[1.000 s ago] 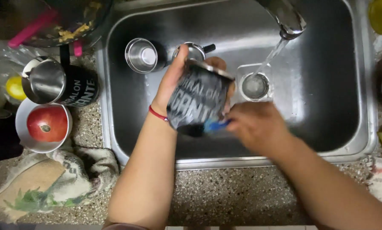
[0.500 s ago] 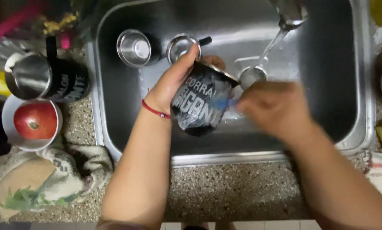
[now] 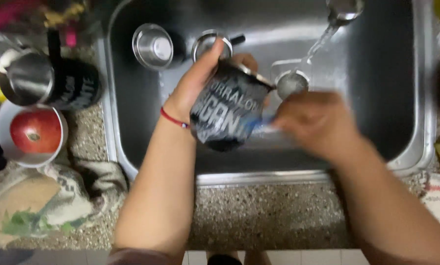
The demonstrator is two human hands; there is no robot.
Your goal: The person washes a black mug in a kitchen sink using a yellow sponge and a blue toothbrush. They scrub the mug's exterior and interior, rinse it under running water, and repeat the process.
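Black metal mug with pale lettering was held above the near-centre of the stainless steel sink, off the basin floor. Left hand was clamped round the mug's left wall, thumb hooked over the rim at the far side, red thread bracelet at the wrist. Mug's long axis was tilted: steel-rimmed mouth pointed far-right, base near-left, approx. diagonal to the sink edge.

Right hand was blurred, closed on a small blue scrubbing item; kind of item could not be told. The item touched the mug's lower right wall. Mug lay directly left of the right hand, so both hands were at it; left carried the weight, right worked the surface.

Water stream fell from the tap at far right onto the round drain strainer, just right of the mug mouth, not into it.

Surroundings: two small steel cups in the sink's far-left corner; second black lettered mug on the speckled counter at left; red apple in a white bowl nearer; crumpled cloth sack near-left.
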